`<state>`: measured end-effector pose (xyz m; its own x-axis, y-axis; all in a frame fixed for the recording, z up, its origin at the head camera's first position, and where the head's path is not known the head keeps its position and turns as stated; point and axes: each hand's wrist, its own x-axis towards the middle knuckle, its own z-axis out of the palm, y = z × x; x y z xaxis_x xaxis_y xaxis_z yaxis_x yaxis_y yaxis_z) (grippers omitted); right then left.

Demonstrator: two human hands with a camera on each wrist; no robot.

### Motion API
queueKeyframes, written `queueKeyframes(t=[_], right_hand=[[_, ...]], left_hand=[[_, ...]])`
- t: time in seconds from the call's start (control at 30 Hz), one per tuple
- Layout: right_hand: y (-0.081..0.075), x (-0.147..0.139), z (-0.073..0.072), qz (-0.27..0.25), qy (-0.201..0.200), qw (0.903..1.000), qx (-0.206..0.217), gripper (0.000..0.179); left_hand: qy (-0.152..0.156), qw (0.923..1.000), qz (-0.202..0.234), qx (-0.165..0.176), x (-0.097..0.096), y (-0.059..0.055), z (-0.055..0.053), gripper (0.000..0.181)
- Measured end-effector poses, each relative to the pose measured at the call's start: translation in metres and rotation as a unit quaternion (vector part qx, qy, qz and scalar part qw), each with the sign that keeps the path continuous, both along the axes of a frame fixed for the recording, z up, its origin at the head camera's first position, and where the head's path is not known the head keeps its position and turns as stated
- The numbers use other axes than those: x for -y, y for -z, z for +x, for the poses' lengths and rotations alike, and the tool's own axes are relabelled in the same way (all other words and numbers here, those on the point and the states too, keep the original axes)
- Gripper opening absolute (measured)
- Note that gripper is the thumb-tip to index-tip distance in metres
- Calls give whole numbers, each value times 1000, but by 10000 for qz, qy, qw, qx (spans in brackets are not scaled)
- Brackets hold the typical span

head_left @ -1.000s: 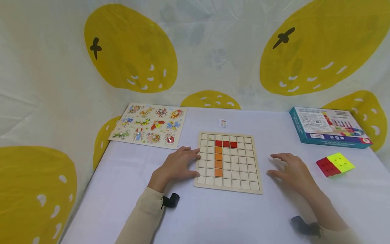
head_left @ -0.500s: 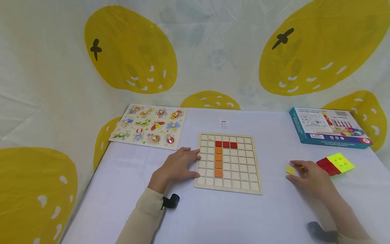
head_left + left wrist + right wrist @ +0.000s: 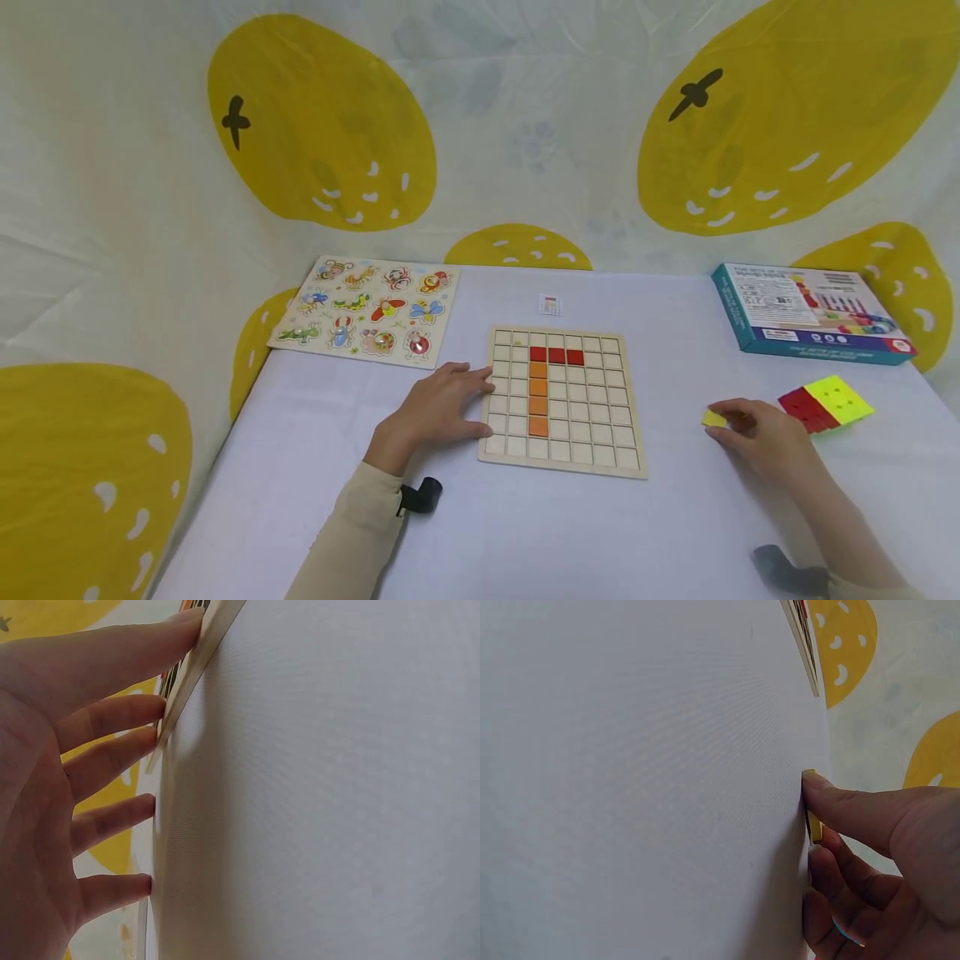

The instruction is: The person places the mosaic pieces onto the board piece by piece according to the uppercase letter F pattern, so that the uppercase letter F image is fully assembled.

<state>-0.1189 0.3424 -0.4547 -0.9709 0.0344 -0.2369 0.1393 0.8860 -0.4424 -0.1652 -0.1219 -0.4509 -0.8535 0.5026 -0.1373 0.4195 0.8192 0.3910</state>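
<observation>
A wooden grid board (image 3: pixel 562 472) lies mid-table with three red tiles (image 3: pixel 557 356) in a row and several orange tiles (image 3: pixel 537 386) in a column below. My left hand (image 3: pixel 438 406) rests at the board's left edge, fingers spread; the left wrist view shows its thumb (image 3: pixel 150 646) against the rim. Right of the board, my right hand (image 3: pixel 765 433) pinches a small yellow tile (image 3: pixel 712 419) between thumb and fingers, low over the table. In the right wrist view the thumb (image 3: pixel 847 806) covers part of the yellow tile (image 3: pixel 814 825).
A red and yellow puzzle cube (image 3: pixel 825 404) sits just beyond the right hand. Behind it lies a teal-edged box (image 3: pixel 813 312). An insect picture puzzle board (image 3: pixel 367 310) is at the back left, and a small printed card (image 3: pixel 551 304) lies behind the grid board.
My right hand has moved right, away from the board's side, to the yellow tile, and its fingers have closed around it. The left hand and board have stayed put.
</observation>
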Motion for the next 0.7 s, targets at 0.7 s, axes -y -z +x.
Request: queueKeyframes(t=[0.7], right_hand=[[-23, 33, -7, -399, -111, 9861, -1606, 28]], left_hand=[[-54, 10000, -3, 35, 0, -1, 0, 60]])
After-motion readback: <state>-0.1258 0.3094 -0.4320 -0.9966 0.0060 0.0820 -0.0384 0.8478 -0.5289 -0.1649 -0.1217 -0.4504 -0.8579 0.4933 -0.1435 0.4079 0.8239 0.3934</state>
